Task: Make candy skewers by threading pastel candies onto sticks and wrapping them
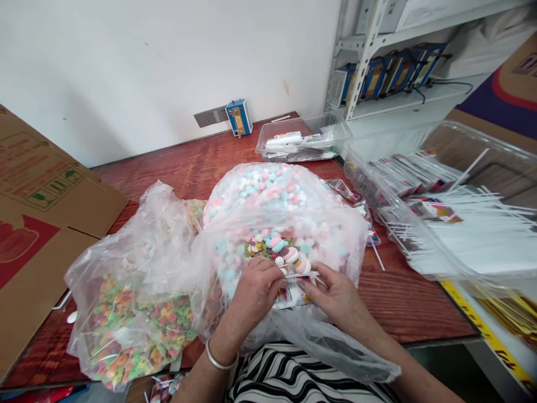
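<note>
Plastic packet (291,297), print unreadable, pinched by left hand (255,291), right hand (338,296); candy bag (277,196) beneath.

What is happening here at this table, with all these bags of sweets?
A person at the wooden table pinches a small wrapper between the left hand and the right hand, at the open mouth of a big clear bag of pastel sweets. A second bag, with colourful ring sweets, lies to its left. On the right, a clear tray holds white sticks and more wrappers.
</note>
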The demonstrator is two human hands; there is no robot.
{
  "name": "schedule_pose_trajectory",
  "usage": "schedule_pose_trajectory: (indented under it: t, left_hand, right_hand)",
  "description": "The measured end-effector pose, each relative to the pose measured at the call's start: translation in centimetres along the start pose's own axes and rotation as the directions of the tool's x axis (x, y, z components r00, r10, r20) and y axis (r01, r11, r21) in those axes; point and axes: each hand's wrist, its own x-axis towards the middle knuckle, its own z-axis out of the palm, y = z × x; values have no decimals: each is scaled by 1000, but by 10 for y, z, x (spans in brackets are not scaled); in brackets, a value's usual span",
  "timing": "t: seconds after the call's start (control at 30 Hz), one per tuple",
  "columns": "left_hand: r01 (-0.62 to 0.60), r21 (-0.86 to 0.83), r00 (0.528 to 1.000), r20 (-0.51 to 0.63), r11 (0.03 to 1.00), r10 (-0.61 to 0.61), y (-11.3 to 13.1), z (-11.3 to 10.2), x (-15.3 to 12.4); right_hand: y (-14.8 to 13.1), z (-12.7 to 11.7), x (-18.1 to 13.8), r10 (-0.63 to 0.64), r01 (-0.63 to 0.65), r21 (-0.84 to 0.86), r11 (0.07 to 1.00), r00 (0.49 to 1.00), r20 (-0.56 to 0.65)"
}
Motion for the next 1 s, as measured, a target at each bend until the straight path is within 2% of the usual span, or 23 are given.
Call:
schedule_pose_trajectory:
  t: [0.03,0.1,0.17,0.2,0.23,0.27,0.3,0.33,0.37,0.4,0.43,0.47,0.53,0.6,0.67,0.77,0.87,0.93,1.0]
  left_hand:
    - [-4,-6,999,-44,1000,4,3,-3,0]
    - [43,-43,964,-261,998,-53,10,-8,-2]
    - [122,-176,858,-476,977,-193,18,-8,-9]
    - [150,-297,831,-480,943,-283,22,-6,-13]
    - [186,-443,838,-395,877,-377,26,-2,-15]
    - [242,-597,863,-228,765,-451,30,2,-17]
    - [316,-732,872,-26,603,-489,32,7,-17]
    - [368,-828,862,133,423,-489,34,11,-15]
    - [387,-886,850,236,254,-471,35,15,-12]
    - [366,-923,842,273,121,-465,35,17,-7]
    - [316,-948,839,261,37,-477,35,18,-2]
    - [261,-965,833,224,2,-506,35,17,3]
    - [180,-984,800,150,-5,-581,36,14,12]
    - [143,-990,755,117,-13,-645,37,10,18]
    - [104,-994,731,95,-28,-676,39,9,22]
    - [42,-999,729,49,-27,-683,44,10,26]
    - [-22,-997,712,33,-69,-701,49,13,29]
    - [-43,-992,708,57,-123,-704,49,15,31]
    - [-21,-984,735,103,-175,-670,46,17,32]
  right_hand:
    - [-2,1,3,-3,3,1,1000,1000,7]
    - [-7,1,9,18,-15,88,996,1000,-24]
    - [-15,1,15,84,-62,279,958,994,-69]
    - [-19,1,17,128,-89,387,918,989,-76]
    - [-24,0,19,170,-118,480,869,983,-67]
    - [-28,0,20,208,-150,550,822,977,-45]
    - [-32,1,21,236,-179,596,783,971,-19]
    - [-36,1,21,251,-202,621,757,968,8]
    - [-39,3,21,253,-218,629,747,967,35]
    - [-41,4,21,242,-222,625,749,969,55]
    - [-43,6,20,221,-215,616,758,973,67]
    - [-43,7,20,191,-196,603,773,979,74]
    - [-42,9,19,115,-140,559,817,990,79]
    - [-39,10,19,49,-79,492,867,996,74]
    - [-37,10,19,-2,-16,412,911,999,43]
    - [-37,9,20,-46,46,317,947,999,-10]
    - [-40,7,22,-54,54,264,963,999,-6]
    - [-41,5,24,-62,56,259,964,998,12]
    - [-40,4,25,-66,59,258,964,998,18]
